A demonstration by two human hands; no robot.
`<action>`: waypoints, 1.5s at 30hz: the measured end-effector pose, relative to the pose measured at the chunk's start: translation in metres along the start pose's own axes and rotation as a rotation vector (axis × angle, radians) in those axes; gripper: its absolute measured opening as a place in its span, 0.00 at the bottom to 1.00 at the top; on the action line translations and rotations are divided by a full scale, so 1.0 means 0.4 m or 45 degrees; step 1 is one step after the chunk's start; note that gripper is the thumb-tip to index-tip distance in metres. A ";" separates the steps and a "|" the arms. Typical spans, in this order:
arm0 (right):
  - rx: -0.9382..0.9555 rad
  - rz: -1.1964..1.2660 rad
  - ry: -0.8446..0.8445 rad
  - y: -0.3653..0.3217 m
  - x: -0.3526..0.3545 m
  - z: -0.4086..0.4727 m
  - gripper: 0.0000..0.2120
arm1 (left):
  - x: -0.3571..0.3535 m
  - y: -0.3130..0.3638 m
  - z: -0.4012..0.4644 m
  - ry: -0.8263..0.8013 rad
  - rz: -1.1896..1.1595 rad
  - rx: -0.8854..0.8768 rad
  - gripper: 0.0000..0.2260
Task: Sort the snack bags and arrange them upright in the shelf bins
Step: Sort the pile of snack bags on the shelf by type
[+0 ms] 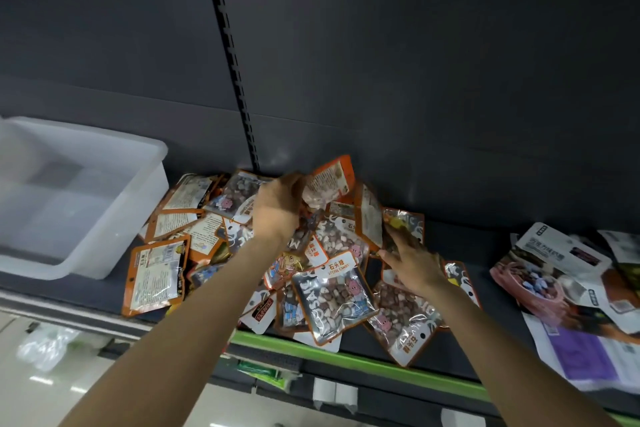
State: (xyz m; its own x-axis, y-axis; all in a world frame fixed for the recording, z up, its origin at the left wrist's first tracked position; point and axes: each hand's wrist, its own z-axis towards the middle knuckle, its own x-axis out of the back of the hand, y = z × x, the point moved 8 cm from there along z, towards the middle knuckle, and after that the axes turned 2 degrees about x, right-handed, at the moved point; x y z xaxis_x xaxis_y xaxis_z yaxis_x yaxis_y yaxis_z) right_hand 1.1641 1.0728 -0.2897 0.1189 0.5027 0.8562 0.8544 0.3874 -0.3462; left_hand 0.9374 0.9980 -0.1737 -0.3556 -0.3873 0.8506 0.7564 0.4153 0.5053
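Note:
A heap of orange-edged stone candy bags [334, 295] lies flat on the dark shelf [467, 250], some face up, some showing their white label backs. My left hand [278, 206] grips one bag [330, 182] by its edge and holds it lifted above the back of the heap. My right hand [412, 262] pinches another bag [370, 218], which stands on edge at the right of the heap. A translucent white bin [114, 204] stands on the shelf to the left, with nothing visible inside.
Larger white, pink and purple snack bags [568, 281] lie flat at the right end of the shelf. A green strip [363, 362] runs along the shelf's front edge. The dark back panel has a slotted upright [230, 55]. Pale floor shows below left.

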 end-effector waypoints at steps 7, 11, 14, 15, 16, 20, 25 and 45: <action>-0.196 1.025 0.733 0.079 0.135 -0.037 0.18 | -0.198 0.138 -0.073 -0.604 0.133 -0.358 0.15; 0.021 0.553 0.849 0.024 0.183 -0.066 0.20 | -0.285 0.133 -0.149 -0.903 0.166 -0.591 0.19; 0.172 0.062 0.361 -0.051 0.081 -0.019 0.27 | -0.254 0.039 -0.097 -0.696 0.261 -0.403 0.28; 0.179 -0.098 0.178 -0.059 0.033 -0.005 0.30 | -0.249 0.016 -0.097 -0.721 0.351 -0.429 0.36; 0.174 -0.234 0.045 -0.058 -0.006 0.004 0.32 | -0.249 -0.007 -0.104 -0.797 0.472 -0.459 0.42; 0.117 -0.452 0.000 -0.030 -0.033 0.008 0.32 | -0.260 -0.039 -0.125 -0.882 0.752 -0.516 0.48; -0.044 -0.380 0.053 -0.023 0.001 -0.003 0.23 | -0.247 -0.019 -0.109 -0.817 0.615 -0.488 0.41; -0.029 -0.045 0.090 -0.126 -0.016 0.037 0.47 | -0.078 -0.055 -0.106 -0.427 0.656 -0.475 0.17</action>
State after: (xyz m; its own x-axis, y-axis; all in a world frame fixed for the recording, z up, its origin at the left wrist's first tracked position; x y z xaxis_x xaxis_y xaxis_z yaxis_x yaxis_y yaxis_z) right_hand 1.1129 1.0617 -0.2833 0.1229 0.4331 0.8929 0.8701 0.3857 -0.3069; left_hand 0.9553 0.9659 -0.2177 -0.0070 0.0812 0.9967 0.9894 0.1452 -0.0049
